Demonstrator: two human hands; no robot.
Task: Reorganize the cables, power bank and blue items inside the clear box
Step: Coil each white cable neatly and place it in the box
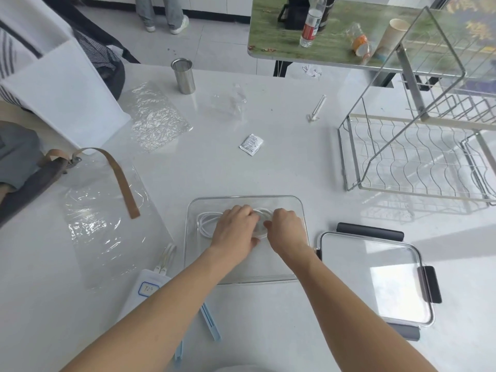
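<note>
While both hands reach into the clear box near the bench's front edge, the left hand lies over a coiled white cable with its fingers bent down onto the loops, and the right hand curls its fingers onto the same coil beside it. Whether either hand truly pinches the cable, I cannot tell. Just right of the box lies its lid, flat, with dark clips. Left of the box, at the front edge, a white power bank lies partly under the left forearm, and two blue items lie just beside it.
</note>
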